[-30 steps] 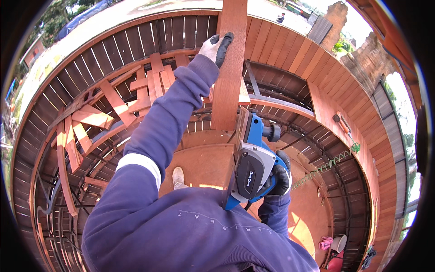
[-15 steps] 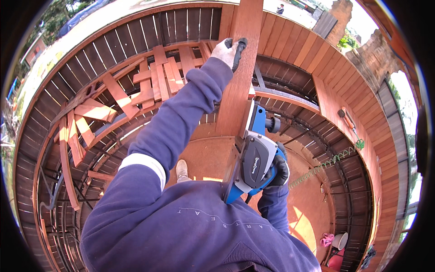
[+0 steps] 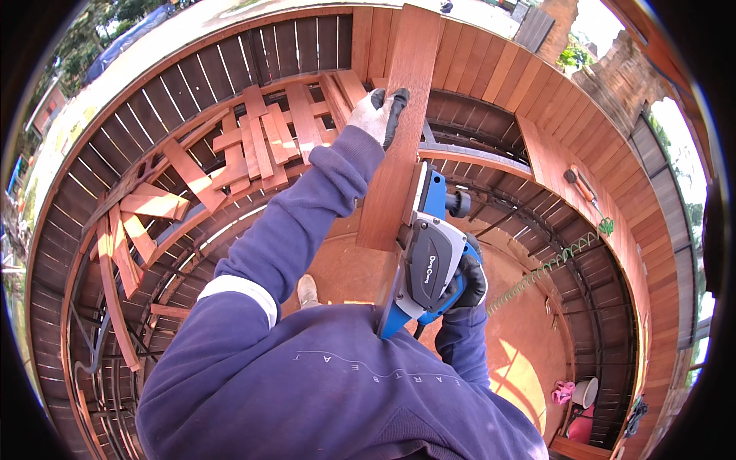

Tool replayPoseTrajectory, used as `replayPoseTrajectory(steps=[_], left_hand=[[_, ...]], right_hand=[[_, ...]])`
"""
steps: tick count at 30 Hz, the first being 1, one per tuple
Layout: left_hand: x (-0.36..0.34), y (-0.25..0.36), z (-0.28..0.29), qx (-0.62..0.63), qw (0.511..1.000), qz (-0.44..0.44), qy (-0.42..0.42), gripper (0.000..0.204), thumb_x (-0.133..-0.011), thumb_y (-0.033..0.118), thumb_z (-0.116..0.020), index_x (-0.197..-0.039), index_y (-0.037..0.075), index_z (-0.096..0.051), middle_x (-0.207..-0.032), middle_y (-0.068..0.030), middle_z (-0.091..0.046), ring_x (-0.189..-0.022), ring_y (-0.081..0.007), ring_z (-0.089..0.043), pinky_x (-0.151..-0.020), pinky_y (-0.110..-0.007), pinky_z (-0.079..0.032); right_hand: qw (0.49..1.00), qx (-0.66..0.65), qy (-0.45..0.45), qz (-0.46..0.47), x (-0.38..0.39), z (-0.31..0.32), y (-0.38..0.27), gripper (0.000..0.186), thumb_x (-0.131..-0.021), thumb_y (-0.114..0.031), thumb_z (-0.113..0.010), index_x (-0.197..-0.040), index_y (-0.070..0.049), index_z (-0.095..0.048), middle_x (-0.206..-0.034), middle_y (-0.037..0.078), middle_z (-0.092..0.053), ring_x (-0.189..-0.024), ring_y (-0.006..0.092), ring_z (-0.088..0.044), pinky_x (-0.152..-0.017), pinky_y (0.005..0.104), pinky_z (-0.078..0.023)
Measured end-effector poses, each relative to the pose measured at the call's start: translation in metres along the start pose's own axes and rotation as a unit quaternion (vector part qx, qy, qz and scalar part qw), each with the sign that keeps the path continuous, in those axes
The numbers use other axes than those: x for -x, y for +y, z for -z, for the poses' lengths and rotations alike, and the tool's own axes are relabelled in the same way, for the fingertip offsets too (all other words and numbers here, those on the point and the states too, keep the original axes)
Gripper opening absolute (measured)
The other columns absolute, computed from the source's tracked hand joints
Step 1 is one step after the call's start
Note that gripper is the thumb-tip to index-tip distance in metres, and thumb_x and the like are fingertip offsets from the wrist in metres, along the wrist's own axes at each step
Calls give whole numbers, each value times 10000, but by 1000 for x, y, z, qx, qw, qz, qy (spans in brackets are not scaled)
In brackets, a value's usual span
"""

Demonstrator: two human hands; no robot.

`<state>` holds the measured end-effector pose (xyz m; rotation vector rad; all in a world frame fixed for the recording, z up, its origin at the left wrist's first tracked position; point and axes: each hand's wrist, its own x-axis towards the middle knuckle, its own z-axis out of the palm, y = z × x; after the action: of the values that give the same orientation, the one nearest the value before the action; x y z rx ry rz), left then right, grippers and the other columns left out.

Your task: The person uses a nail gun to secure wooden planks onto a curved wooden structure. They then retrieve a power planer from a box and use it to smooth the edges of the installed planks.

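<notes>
A long reddish-brown wooden board (image 3: pixel 412 73) slants from the far rim toward my body, with its far end resting at the wall. My left hand (image 3: pixel 379 115), in a white glove with dark fingers, grips the board's left edge around its middle. A blue and grey electric hand planer (image 3: pixel 431 261) stands on its side against the board's right, near end. My right hand (image 3: pixel 471 277), in a dark glove, is wrapped round the planer's rear handle. The planer's sole faces the board; whether they touch cannot be made out.
Loose cut boards (image 3: pixel 268 138) lie piled on the left of the curved bench frame. On the right ledge rests a hammer (image 3: pixel 584 186); a green coiled cord (image 3: pixel 552 264) hangs nearby. A white bucket (image 3: pixel 585 392) and pink cloth (image 3: pixel 563 392) sit low right.
The board has come a little nearer to me, its far end now showing, and my left hand has moved with it. The planer and my right hand stay nearly in place.
</notes>
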<state>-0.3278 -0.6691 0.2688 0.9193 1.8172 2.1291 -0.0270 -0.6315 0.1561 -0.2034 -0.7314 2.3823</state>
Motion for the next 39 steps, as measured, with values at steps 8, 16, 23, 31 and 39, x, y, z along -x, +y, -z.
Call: replayPoseTrajectory(steps=[8,16,23,31,39], left_hand=[[33,-12,-5,-12,999,31,-37,415,-997,331,-583,-1103,-70,-599,-932,-136,-667,-821,-168,-581,-748,-314,-493],[69,-14,-9,37,995,67,-65,402,-1010,298,-568,-1172,-70,-576,-950,-85,-652,-822,-119,-543,-746,-280,-483],[89,-27,-6,3,995,46,-89,313,-1019,252,-543,-1126,-40,-580,-903,-64,-630,-807,-102,-527,-749,-272,-477],[115,-30,-3,1,992,51,-113,254,-1015,229,-542,-1110,-2,-588,-882,-24,-603,-781,-88,-526,-720,-262,-472],[128,-32,-4,12,986,92,-135,196,-1013,228,-539,-1071,49,-592,-785,34,-564,-604,-32,-432,-507,-219,-388]], right_hand=[[999,-33,-1,-5,4,7,-3,460,-902,-175,-605,-1351,-118,-521,-801,66,-539,-506,168,-537,-446,315,-509],[999,-24,11,32,5,0,-2,453,-917,-161,-572,-1363,-112,-512,-796,61,-539,-504,162,-547,-456,320,-525],[999,-36,-4,28,3,9,-7,443,-934,-150,-549,-1374,-118,-504,-813,65,-542,-516,164,-561,-460,319,-534],[997,-68,-35,27,-1,9,-11,450,-944,-181,-553,-1379,-91,-480,-816,54,-538,-521,146,-556,-448,307,-517],[994,-90,-58,37,-11,11,-19,440,-941,-166,-567,-1374,-120,-501,-838,68,-543,-555,173,-587,-470,336,-531]])
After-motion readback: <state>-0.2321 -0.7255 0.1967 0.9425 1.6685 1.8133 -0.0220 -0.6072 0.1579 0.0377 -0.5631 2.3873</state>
